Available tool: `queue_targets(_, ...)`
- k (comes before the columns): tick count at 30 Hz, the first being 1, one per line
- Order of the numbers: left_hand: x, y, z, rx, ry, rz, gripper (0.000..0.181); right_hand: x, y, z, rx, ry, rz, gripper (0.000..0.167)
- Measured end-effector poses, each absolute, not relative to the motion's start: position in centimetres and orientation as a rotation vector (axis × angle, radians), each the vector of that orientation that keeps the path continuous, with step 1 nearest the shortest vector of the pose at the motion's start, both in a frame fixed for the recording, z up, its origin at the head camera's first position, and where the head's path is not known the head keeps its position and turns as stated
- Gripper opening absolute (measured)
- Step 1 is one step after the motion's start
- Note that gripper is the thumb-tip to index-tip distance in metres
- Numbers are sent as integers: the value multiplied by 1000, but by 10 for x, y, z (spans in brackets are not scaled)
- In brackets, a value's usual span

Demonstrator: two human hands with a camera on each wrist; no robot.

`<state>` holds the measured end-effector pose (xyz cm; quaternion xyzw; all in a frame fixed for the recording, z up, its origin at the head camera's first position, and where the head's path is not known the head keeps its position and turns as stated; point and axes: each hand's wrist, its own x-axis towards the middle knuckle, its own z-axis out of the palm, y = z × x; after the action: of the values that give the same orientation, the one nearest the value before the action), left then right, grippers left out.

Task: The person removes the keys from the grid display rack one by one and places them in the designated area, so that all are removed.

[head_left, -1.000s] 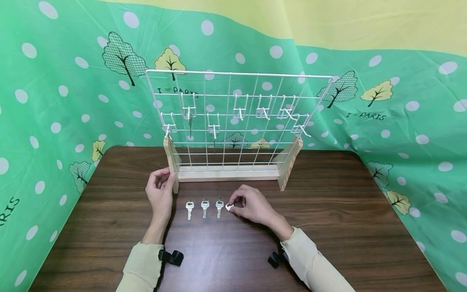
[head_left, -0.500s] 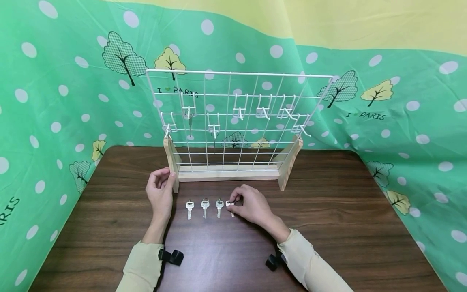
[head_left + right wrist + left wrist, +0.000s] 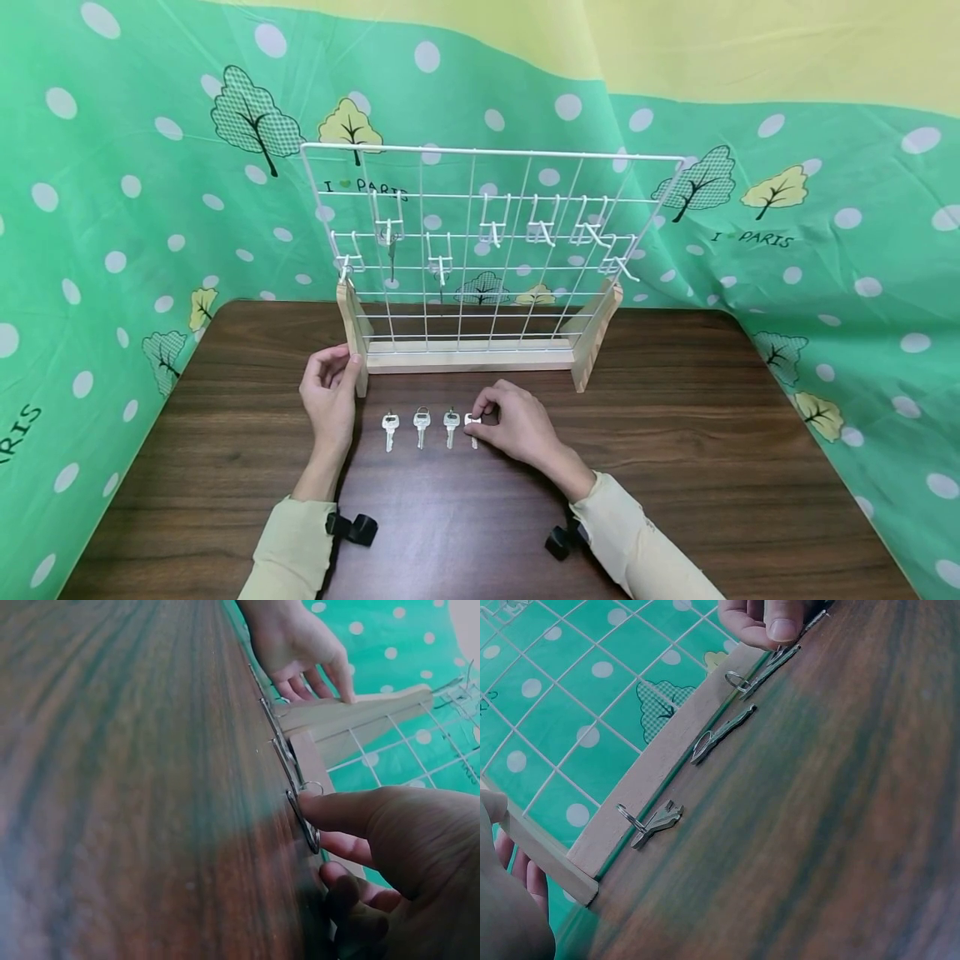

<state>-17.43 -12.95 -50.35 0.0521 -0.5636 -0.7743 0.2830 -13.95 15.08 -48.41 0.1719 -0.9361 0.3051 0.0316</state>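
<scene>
R hand (image 3: pixel 519 422) pinched rightmost silver key (image 3: pixel 474 442) at row's end

Thumb & fingertips of R hand were narrow, holding the key by its head, blade twd the person; cdn't tell if it lay flat on the wood-grain table (image 3: pixel 675 500) or was slightly raised. To its left, in a row: leftmost key (image 3: pixel 390 431), second key (image 3: pixel 422 427), third key (image 3: pixel 451 428), blades same way. Gap btwn third key & pinched one looked tighter than the others.

L hand (image 3: pixel 328 400) gripped the left wooden upright (image 3: pixel 354 321), thumb at its edge, fingers curled by its outer side, prob. to steady the stand.

Behind the row: white wire grid (image 3: pixel 491 152) over a wooden base bar (image 3: pixel 468 360). What looked like a hanging key (image 3: pixel 392 257) dangled from an upper-left hook (image 3: pixel 388 227); sth thin hung under a lower hook (image 3: pixel 440 267), poss. a key edge-on.

Step in hand, my read: positioning the rightmost key in line w/ the rest. Next move called for, I'd judge, either a light release w/o dragging it, or, if lifting, a firmer pinch on its head, clear of third key.
</scene>
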Motion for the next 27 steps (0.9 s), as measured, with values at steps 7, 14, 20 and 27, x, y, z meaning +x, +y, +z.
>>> queue_targets(7, -174, -129, -503, 138, -1503, -2077, 15, -140, 153, -480, 540, -2875, 1077, 25)
queue_targets(14, -174, -130, -504, 142, -1515, -2071, 16, -142, 151, -469, 551, -2830, 1168, 19)
queue_targets(20, -173, -130, -505, 136, -1513, -2066, 20, -142, 146, -456, 527, -2786, 1239, 16)
queue_targets(27, -174, -130, -505, 133, -1515, -2065, 18, -143, 141, -444, 532, -2713, 1346, 14)
